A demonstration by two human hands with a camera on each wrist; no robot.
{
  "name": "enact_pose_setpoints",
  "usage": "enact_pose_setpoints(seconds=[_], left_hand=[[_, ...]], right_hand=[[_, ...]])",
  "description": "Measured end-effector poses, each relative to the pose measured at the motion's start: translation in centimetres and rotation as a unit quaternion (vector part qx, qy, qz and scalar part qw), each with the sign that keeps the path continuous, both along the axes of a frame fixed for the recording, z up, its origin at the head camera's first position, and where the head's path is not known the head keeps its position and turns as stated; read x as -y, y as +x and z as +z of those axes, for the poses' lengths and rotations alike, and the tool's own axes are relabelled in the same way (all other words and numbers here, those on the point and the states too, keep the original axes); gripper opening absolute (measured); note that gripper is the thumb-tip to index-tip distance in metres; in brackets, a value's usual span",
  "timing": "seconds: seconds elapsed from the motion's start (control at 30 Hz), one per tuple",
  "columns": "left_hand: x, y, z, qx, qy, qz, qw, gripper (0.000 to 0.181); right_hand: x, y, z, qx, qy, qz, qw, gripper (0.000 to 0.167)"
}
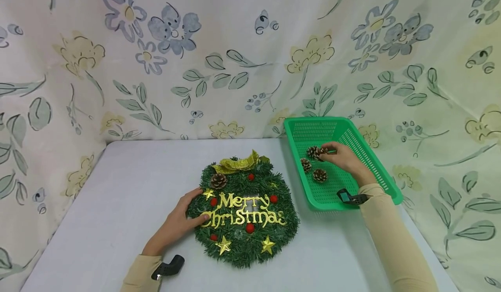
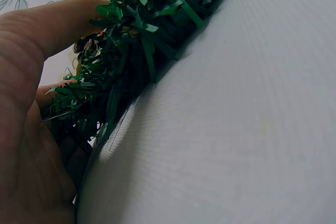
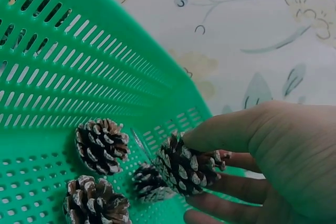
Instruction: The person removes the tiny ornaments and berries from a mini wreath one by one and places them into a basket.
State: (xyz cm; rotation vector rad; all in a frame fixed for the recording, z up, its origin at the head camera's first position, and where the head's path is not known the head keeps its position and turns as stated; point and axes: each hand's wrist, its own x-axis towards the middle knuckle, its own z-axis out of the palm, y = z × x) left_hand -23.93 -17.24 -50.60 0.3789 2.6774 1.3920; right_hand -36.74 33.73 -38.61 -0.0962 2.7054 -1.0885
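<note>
A green Christmas wreath lies on the table, bearing gold "Merry Christmas" lettering, red balls, gold stars, a gold ribbon and one pine cone at its upper left. My left hand grips the wreath's left edge, thumb over the front. In the left wrist view, green tinsel fills the space between thumb and fingers. Over in the green basket, my right hand pinches a frosted pine cone between thumb and fingers. Other pine cones lie on the basket floor around it.
The white-covered table extends left of the wreath. A floral curtain hangs behind the table and along its sides. The basket's raised slotted walls surround the right hand's work. Each wrist wears a black camera.
</note>
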Motion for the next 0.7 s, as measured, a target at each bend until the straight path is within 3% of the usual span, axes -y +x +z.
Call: enact_pose_setpoints(seconds=[0.7], left_hand=[[-0.03,0.04,0.04,0.007,0.001,0.000,1.0000,0.085]], right_hand=[[0.56,0.29,0.11,0.001,0.023,0.023,0.9995,0.055]])
